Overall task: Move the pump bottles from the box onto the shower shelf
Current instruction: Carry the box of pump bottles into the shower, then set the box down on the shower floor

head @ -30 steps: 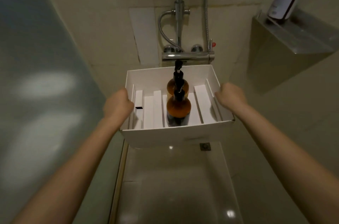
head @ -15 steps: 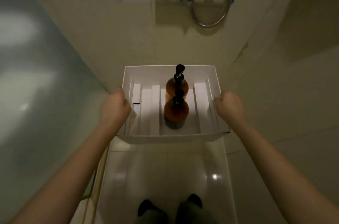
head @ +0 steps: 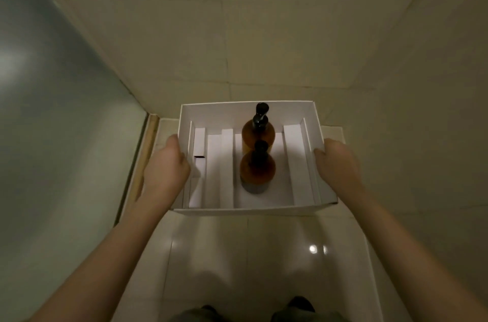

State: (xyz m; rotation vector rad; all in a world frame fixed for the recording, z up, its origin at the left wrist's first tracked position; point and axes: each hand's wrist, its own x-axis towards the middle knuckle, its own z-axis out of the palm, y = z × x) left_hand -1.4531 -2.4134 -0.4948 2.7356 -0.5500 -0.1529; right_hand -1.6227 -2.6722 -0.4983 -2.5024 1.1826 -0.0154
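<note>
We hold the box [head: 184,121] by both side walls, left hand [head: 166,171] and right hand [head: 339,167] clamped; two bottles [head: 257,168] stand inside; next, set it down, freeing a hand

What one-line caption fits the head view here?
Both hands, left and right, hold a white box with two amber pump bottles upright inside, above a tiled shower floor.
</note>
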